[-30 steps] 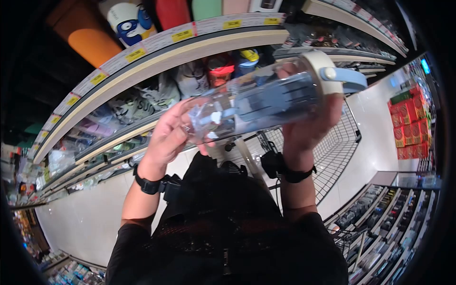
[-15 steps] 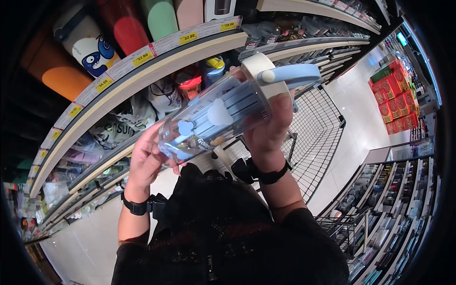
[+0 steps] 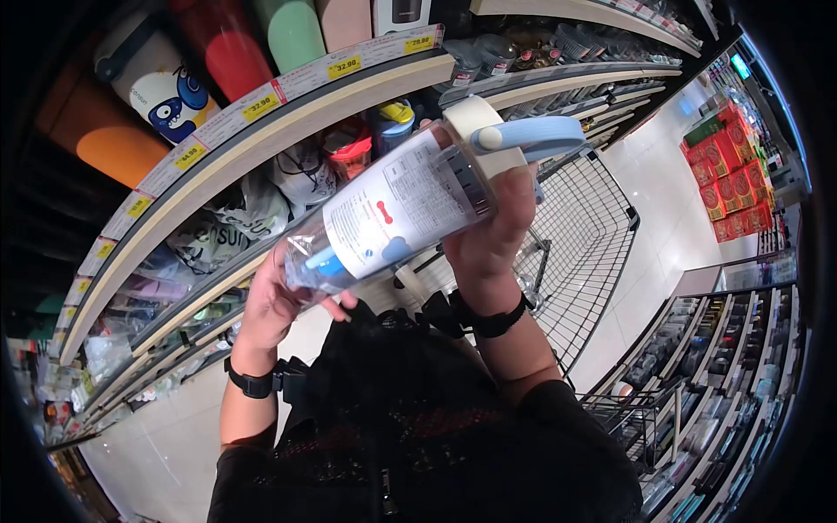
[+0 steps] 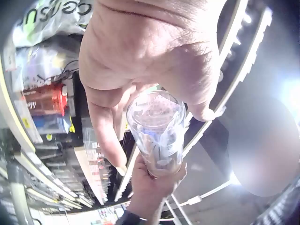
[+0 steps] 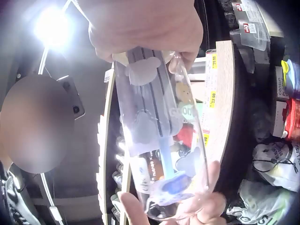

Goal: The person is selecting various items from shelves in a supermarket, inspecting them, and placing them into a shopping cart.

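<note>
I hold a clear plastic water bottle point(image 3: 392, 213) tilted in front of me, its cream lid and blue carry handle point(image 3: 523, 135) up to the right. A white printed label faces the head camera. My left hand point(image 3: 275, 301) cups the bottle's base point(image 4: 157, 124), fingers curled round it. My right hand point(image 3: 488, 235) grips the bottle just under the lid. In the right wrist view the bottle point(image 5: 159, 140) shows blue cartoon prints and a blue straw inside, with left fingertips point(image 5: 206, 206) at its bottom end.
Curved store shelves point(image 3: 288, 113) with yellow price tags stand ahead, holding coloured bottles and bagged goods. A wire shopping cart point(image 3: 584, 235) stands to the right of me. Red boxes point(image 3: 728, 192) are stacked far right. More shelving point(image 3: 715, 383) runs at lower right.
The bottle has been turned about its long axis between my hands: the blue-printed side gave way to the white label. Earlier it was also swung from near level to tilted.
</note>
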Tool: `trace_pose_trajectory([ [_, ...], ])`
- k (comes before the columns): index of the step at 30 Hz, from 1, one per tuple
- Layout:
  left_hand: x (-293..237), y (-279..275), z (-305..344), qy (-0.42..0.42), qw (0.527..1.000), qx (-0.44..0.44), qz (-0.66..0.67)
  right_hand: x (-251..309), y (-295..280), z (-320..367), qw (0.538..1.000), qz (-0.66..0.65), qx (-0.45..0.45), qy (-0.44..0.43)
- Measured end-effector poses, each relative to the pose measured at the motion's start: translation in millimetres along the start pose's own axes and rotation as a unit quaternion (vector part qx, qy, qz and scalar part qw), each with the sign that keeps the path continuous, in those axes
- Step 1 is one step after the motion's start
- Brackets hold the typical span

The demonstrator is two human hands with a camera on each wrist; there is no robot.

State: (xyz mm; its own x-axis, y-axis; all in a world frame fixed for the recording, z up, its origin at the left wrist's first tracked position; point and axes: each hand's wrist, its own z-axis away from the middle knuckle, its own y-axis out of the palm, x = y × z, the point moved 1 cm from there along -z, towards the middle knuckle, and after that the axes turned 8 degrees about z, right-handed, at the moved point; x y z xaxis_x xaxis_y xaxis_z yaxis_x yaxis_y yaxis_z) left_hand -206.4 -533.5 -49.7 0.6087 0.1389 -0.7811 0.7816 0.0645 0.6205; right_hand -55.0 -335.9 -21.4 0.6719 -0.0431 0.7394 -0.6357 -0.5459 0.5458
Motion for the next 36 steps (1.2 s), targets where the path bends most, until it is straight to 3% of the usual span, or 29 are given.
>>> trace_pose_trajectory([
  [3, 2, -2, 9, 0.046, 0.994, -0.065, -0.079, -3, -2, 1, 1.0, -0.003, 0.016, 0.004],
  [4, 4, 0, 9, 0.12, 0.981, -0.077, -0.133, -5, -5, -2, 0.999, 0.017, 0.034, -0.018],
  [5, 4, 2, 8, 0.119, 0.981, -0.077, -0.133, -5, -6, -3, 0.997, 0.037, 0.051, -0.041],
  [6, 1, 5, 6, 0.209, 0.911, -0.074, -0.349, -3, -3, -3, 0.997, 0.037, 0.05, -0.041],
  [7, -1, 7, 5, 0.286, 0.786, -0.068, -0.544, 0, 3, -3, 0.998, 0.025, 0.04, -0.038],
  [8, 4, -3, -3, 0.37, 0.725, -0.04, -0.579, 2, 7, -3, 0.999, 0.012, 0.031, -0.034],
  [9, 4, 0, -5, 0.37, 0.726, -0.039, -0.579, 2, 6, -2, 0.999, 0.012, 0.03, -0.034],
  [11, 7, 12, -9, 0.386, 0.803, -0.078, -0.448, 1, 4, -1, 0.999, -0.008, 0.036, -0.005],
  [12, 2, 26, -11, 0.343, 0.868, -0.079, -0.352, 1, 4, 0, 0.999, -0.008, 0.035, -0.004],
  [13, -3, 26, -9, 0.342, 0.868, -0.079, -0.351, 0, 4, 2, 1.0, 0.004, 0.017, 0.014],
  [14, -7, 22, -6, 0.197, 0.964, -0.063, -0.165, -1, 4, 3, 0.999, 0.014, 0.0, 0.032],
  [15, -9, 17, -3, 0.039, 0.998, -0.042, 0.031, -1, 2, 3, 0.999, 0.014, 0.0, 0.032],
  [17, -2, 5, 2, 0.007, 0.995, -0.095, 0.004, -3, 0, 4, 0.999, 0.02, 0.021, 0.036],
  [18, 0, 2, 2, 0.068, 0.989, -0.093, -0.09, -3, 1, 3, 0.999, 0.019, 0.021, 0.036],
  [19, 1, 0, 2, 0.128, 0.971, -0.089, -0.183, -3, 3, 2, 0.999, 0.032, 0.017, 0.015],
  [20, -2, 1, 4, 0.161, 0.917, -0.106, -0.348, -3, 4, 1, 0.999, 0.045, 0.013, -0.005],
  [21, -3, 1, 2, 0.16, 0.918, -0.104, -0.348, -4, 4, 1, 0.999, 0.045, 0.012, -0.006],
  [22, -6, 4, -2, 0.279, 0.796, -0.091, -0.529, -5, 2, 1, 0.999, 0.035, 0.007, 0.002],
  [23, -6, 8, -4, 0.381, 0.626, -0.071, -0.676, -5, 1, 1, 1.0, 0.026, 0.002, 0.011],
  [25, -2, 13, -8, 0.416, 0.629, -0.076, -0.652, 2, 8, 0, 1.0, 0.015, -0.003, 0.015],
  [26, 1, 16, -9, 0.37, 0.779, -0.081, -0.499, 5, 9, 0, 1.0, 0.005, -0.008, 0.02],
  [27, 2, 17, -9, 0.306, 0.892, -0.082, -0.323, 3, 8, 1, 1.0, 0.006, -0.009, 0.021],
  [28, 1, 13, -9, 0.222, 0.948, -0.069, -0.219, 1, 5, 0, 1.0, 0.005, -0.013, 0.018],
  [29, -2, 6, -4, 0.222, 0.948, -0.07, -0.219, -1, 3, 0, 1.0, 0.004, -0.015, 0.014],
  [31, -2, -2, 1, -0.034, 0.996, -0.074, -0.044, -3, 3, -1, 1.0, 0.001, -0.008, 0.011],
  [32, 0, -1, 2, 0.017, 0.995, -0.07, -0.066, -4, 3, -1, 1.0, -0.002, -0.002, 0.008],
  [33, 2, 1, 0, 0.016, 0.995, -0.071, -0.065, -3, 3, -1, 1.0, -0.002, -0.002, 0.009],
  [35, 0, 3, -3, 0.18, 0.916, -0.077, -0.349, 1, 5, -5, 0.991, -0.115, 0.072, 0.003],
  [36, -1, 5, -2, 0.22, 0.875, -0.076, -0.425, 2, 4, -6, 0.991, -0.115, 0.072, 0.004],
])
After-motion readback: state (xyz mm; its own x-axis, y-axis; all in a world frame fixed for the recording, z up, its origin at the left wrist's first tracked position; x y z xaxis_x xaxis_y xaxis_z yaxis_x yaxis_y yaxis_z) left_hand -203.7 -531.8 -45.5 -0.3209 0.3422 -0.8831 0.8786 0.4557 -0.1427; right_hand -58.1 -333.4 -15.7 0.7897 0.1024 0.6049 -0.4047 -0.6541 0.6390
